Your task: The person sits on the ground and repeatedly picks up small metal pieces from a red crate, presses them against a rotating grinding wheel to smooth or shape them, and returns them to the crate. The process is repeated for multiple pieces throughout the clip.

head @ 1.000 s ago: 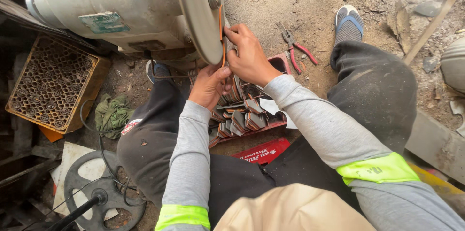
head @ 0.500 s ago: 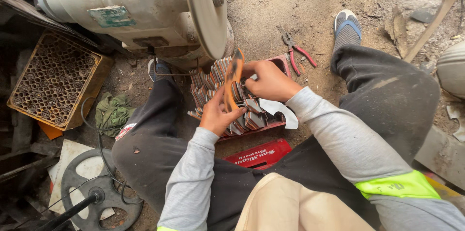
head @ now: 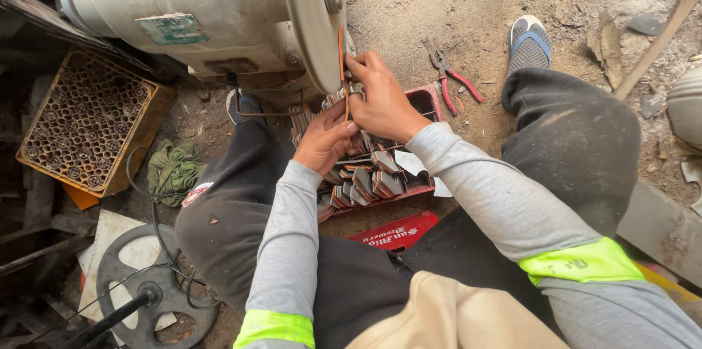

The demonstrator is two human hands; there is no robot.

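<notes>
At the edge of the grinding wheel (head: 311, 16), the fingers of the right hand (head: 380, 96) pinch the upper end of a thin orange strip (head: 341, 71), holding it upright with its narrow edge just beside the disc's rim; whether it touches the rim cannot be told. Below, the left hand (head: 327, 143) closes its fingertips on the strip's lower end, palm turned toward the person, so both hands grip the same piece from opposite ends. Under the hands sits a red crate (head: 409, 148) packed with stacks of small grey and rust-coloured metal pieces (head: 365, 181), resting between the person's knees. The wheel belongs to a large pale bench grinder motor (head: 190, 5) that fills the upper left of the view. On the dirt floor just beyond the crate lie red-handled pliers (head: 450, 78), and a blue sandal (head: 528, 42) is further right. To the left stands a yellow crate (head: 88, 126) filled with upright tubes, with a crumpled green rag (head: 172, 170) beside it and a dark spoked wheel (head: 142, 294) nearer the person.
</notes>
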